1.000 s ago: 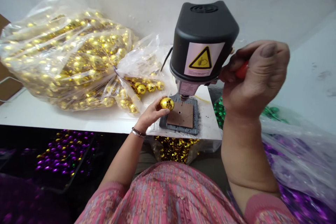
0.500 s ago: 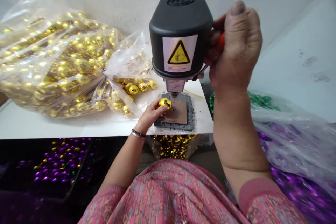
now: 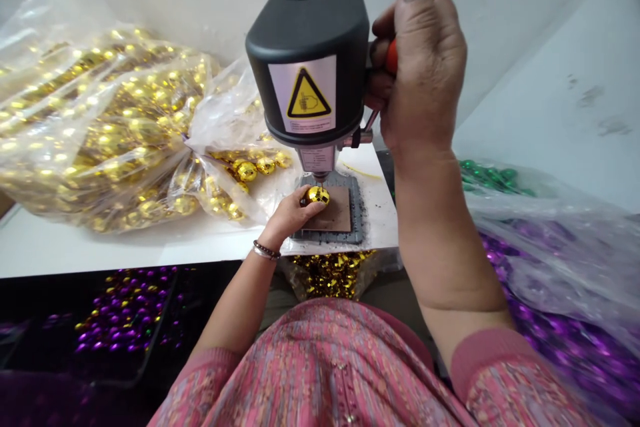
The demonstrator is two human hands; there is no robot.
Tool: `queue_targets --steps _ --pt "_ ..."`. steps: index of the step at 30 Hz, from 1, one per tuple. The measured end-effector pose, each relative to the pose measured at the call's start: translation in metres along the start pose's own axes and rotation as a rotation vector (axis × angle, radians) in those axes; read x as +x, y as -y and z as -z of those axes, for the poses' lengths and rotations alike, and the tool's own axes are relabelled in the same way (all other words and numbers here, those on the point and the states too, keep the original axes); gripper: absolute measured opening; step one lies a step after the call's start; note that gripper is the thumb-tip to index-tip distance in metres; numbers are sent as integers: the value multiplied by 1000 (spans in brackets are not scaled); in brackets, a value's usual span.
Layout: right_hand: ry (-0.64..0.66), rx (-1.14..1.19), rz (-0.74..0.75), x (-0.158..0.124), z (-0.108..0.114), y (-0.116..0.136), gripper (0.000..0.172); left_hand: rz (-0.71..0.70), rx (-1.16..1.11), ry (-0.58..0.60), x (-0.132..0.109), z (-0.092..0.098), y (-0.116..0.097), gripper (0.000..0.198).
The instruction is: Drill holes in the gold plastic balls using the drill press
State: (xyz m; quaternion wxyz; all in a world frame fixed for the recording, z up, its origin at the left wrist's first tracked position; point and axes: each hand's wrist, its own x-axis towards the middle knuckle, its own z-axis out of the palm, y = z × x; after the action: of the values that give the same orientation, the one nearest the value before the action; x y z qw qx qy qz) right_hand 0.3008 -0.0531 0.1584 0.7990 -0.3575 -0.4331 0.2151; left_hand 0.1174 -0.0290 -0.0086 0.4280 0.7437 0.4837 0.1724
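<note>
Gold ball (image 3: 316, 196) is at the drill press (image 3: 306, 57) spindle, held over the brown pad (image 3: 337, 212) on the grey base (image 3: 356, 232). Left hand (image 3: 286, 219) grasps it, fingers wrapped around the lower side. Drill bit (image 3: 320, 180) is at 12 o'clock, tip at or touching the ball top; can't tell if it has entered. Right hand (image 3: 423, 70), at 1 o'clock, is clenched on the red handle (image 3: 391, 57).

Progress: no finished hole visible on this ball. Plenty of stock remains: large plastic bag (image 3: 95, 127) at 9–10 o'clock is full of gold balls, and a smaller bag (image 3: 235, 127) holds more (image 3: 247, 171), both on the white surface (image 3: 100, 253). At 6 o'clock, below the surface edge, is a heap of gold beads (image 3: 333, 273). Purple-and-gold beads (image 3: 125, 310) at 7–8 o'clock. Green beads (image 3: 487, 173) at 3 o'clock. Bagged purple beads (image 3: 545, 327) at 4 o'clock.
</note>
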Motion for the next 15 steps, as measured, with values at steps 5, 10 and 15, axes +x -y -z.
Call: queue_targets --steps 5,10,15 --pt "-3 -32 4 -2 -1 2 34 -22 126 -4 -4 -5 -12 62" --pt "-5 4 1 1 -1 -3 40 -112 209 3 -1 -10 -10 65" --pt "52 41 82 -10 4 -1 39 -96 192 -20 1 -13 -1 69"
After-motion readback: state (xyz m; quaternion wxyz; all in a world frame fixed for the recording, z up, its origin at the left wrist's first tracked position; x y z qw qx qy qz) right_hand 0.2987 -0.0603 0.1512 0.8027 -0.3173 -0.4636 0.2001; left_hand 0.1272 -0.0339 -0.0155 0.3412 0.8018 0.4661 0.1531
